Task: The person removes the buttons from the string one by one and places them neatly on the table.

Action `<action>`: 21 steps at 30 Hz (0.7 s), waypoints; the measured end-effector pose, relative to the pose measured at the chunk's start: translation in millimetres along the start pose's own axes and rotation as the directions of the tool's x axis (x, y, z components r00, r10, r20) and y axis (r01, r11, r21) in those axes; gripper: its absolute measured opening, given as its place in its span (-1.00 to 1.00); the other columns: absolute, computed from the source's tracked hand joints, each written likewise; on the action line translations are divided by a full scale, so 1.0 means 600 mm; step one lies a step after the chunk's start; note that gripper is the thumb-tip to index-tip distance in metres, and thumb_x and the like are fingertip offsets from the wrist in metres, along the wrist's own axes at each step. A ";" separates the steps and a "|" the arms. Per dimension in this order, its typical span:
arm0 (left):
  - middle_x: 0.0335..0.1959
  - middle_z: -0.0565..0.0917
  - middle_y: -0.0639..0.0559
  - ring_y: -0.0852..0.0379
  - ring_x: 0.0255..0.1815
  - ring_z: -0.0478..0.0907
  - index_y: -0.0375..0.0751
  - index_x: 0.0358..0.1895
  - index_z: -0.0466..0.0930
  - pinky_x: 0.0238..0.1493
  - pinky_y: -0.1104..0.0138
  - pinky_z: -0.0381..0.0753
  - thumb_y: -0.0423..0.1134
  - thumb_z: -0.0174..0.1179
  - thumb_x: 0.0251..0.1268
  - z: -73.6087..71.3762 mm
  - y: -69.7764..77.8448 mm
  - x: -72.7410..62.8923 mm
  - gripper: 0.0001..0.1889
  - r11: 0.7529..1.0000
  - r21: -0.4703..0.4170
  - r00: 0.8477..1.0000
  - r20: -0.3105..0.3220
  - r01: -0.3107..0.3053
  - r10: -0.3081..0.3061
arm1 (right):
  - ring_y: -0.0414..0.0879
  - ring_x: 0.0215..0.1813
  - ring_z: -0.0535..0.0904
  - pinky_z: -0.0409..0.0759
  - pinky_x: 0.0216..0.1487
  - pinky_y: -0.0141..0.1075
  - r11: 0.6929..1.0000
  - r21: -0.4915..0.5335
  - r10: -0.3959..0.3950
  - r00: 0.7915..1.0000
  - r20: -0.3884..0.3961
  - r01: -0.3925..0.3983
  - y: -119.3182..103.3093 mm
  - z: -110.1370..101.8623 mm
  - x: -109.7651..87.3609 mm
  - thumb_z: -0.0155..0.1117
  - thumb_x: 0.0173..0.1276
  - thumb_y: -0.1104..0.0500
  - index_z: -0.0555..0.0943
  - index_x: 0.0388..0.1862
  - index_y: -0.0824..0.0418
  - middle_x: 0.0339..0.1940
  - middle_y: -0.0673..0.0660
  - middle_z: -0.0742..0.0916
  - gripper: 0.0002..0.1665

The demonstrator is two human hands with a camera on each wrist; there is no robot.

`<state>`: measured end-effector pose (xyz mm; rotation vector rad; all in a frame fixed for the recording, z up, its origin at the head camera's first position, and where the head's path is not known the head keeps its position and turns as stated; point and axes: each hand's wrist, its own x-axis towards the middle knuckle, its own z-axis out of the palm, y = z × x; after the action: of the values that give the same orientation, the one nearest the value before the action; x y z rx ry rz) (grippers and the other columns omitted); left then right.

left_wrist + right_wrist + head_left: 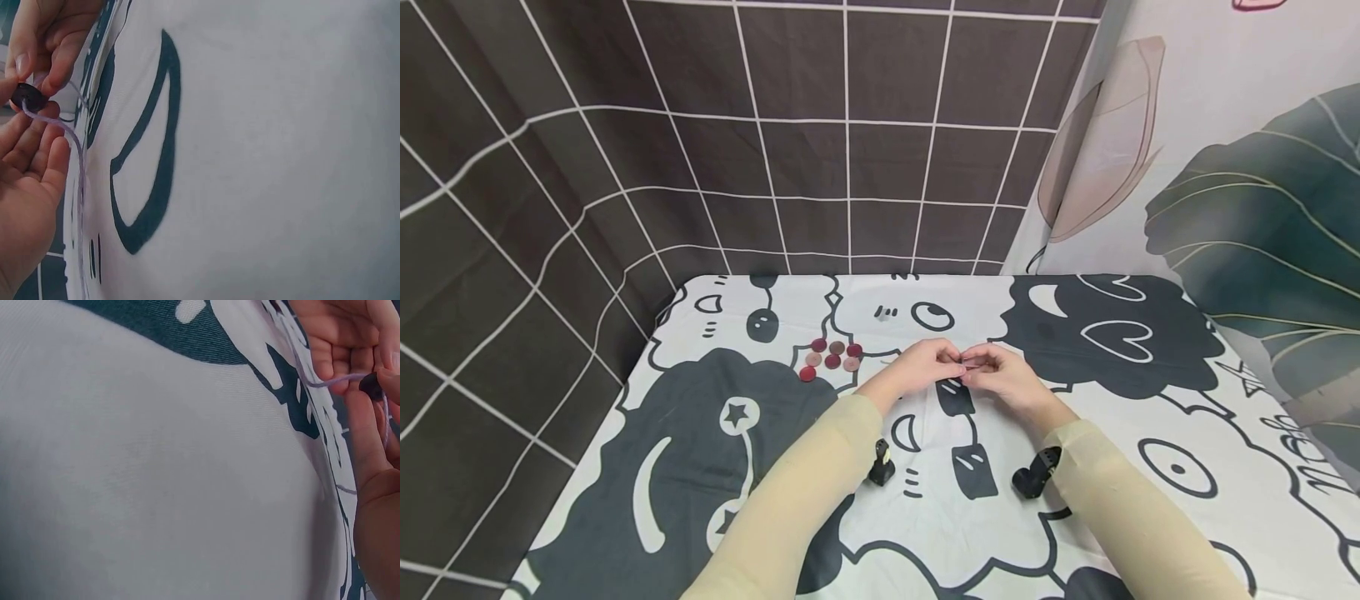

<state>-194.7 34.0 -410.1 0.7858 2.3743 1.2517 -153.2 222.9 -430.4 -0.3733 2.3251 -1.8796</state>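
In the head view my left hand (928,367) and right hand (1000,375) meet over the middle of the table. The left wrist view shows a dark round button (28,97) with a lilac cord (75,140) coming through its face. Thumb and fingertips of my left hand (31,200) pinch the button. Close against it, the fingertips of my right hand (53,37) pinch the cord, partly hidden by the button. A length of cord hangs past the left fingers. From the right wrist, the button (371,387) sits between both hands' fingertips.
Several red, pink and brownish round buttons (832,361) lie in a loose group left of the hands. A black-and-white patterned cloth (917,525) covers the table. Behind it hangs a dark grid curtain (790,158). Each wrist carries a small black camera (1036,473).
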 end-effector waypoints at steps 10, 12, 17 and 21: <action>-0.25 0.62 0.12 0.27 -0.19 0.52 -0.18 -0.06 0.57 -0.06 0.43 0.44 -0.18 0.21 0.25 -0.004 -0.011 -0.001 -0.75 0.999 0.003 0.999 -0.017 -0.034 0.034 | -0.24 -0.19 0.64 0.58 -0.17 -0.39 0.998 -0.052 0.045 0.998 -0.034 -0.046 -0.003 -0.003 0.000 0.27 0.14 0.39 0.43 0.06 0.49 -0.08 0.34 0.64 -0.52; -0.24 0.63 0.12 0.27 -0.18 0.52 -0.18 -0.06 0.57 -0.06 0.44 0.44 -0.18 0.21 0.25 -0.005 -0.013 -0.001 -0.76 0.999 0.003 0.999 -0.020 -0.033 0.033 | -0.24 -0.19 0.64 0.58 -0.17 -0.38 0.997 -0.062 0.044 0.998 -0.037 -0.046 -0.004 -0.003 0.000 0.27 0.14 0.38 0.43 0.06 0.51 -0.08 0.34 0.63 -0.51; -0.24 0.64 0.06 0.21 -0.16 0.54 -0.22 -0.08 0.58 -0.03 0.41 0.45 -0.20 0.22 0.23 -0.011 -0.015 -0.003 -0.76 0.999 -0.009 0.999 -0.018 -0.050 0.050 | -0.24 -0.23 0.64 0.58 -0.19 -0.39 0.996 -0.077 0.046 0.997 -0.056 -0.050 -0.005 -0.004 0.001 0.29 0.12 0.37 0.43 0.06 0.53 -0.11 0.33 0.62 -0.49; -0.27 0.63 0.11 0.24 -0.19 0.54 -0.20 -0.11 0.58 -0.06 0.42 0.46 -0.20 0.21 0.22 -0.016 -0.018 -0.007 -0.78 0.998 -0.007 0.997 -0.024 -0.068 0.068 | -0.23 -0.24 0.65 0.59 -0.19 -0.37 0.996 -0.058 0.061 0.996 -0.059 -0.064 -0.005 -0.005 0.002 0.30 0.14 0.37 0.43 0.06 0.54 -0.12 0.36 0.63 -0.50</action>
<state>-200.2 20.4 -413.5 0.8604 2.3791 1.3029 -154.6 224.7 -426.7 -0.2532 2.4042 -1.8189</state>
